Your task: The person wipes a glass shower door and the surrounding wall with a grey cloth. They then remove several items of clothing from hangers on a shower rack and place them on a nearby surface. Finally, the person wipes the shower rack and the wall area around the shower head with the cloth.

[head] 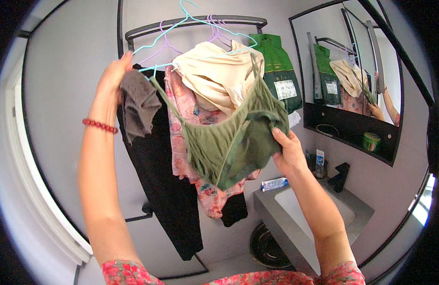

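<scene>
A light-blue hanger [186, 16] is up in front of me, its left end in the grip of my left hand [114, 71]. A crumpled grey-brown cloth [139, 103] hangs beneath those same fingers. From the hanger a green strappy garment [212, 146] hangs by thin straps. My right hand [289, 149] pinches the right side of this green garment between thumb and fingers. Behind it hang a cream garment [219, 71], a pink floral garment [178, 142] and long black trousers [162, 178].
A black towel rack [198, 22] holds purple hangers [166, 44] and a green bag [276, 67]. At the right are a mirror cabinet [347, 64], a washbasin counter [264, 199], a black tap [340, 176] and a toothpaste tube [274, 184]. A dark round basin [269, 245] stands below.
</scene>
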Action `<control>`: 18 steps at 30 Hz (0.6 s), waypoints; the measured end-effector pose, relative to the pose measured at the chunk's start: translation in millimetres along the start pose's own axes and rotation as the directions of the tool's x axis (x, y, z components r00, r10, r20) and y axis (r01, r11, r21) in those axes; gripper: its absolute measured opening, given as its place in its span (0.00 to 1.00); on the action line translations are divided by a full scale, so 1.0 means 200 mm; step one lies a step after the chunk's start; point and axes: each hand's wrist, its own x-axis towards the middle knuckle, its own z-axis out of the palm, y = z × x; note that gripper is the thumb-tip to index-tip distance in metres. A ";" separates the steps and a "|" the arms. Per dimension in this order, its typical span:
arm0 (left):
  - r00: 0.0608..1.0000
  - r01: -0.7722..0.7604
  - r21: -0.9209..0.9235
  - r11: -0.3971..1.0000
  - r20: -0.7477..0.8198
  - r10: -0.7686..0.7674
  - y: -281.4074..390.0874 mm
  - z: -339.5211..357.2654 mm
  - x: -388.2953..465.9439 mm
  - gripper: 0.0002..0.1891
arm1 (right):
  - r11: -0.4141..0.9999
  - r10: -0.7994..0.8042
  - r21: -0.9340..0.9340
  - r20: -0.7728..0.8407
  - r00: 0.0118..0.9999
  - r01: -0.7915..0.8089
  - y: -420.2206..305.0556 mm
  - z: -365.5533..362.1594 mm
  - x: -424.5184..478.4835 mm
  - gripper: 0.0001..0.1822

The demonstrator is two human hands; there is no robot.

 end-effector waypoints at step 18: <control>0.998 -0.009 0.099 0.995 0.057 0.003 0.00 0.60 0.23 0.14 | 0.993 0.087 -0.071 -0.082 0.993 -0.092 -0.01 -0.23 0.15 0.14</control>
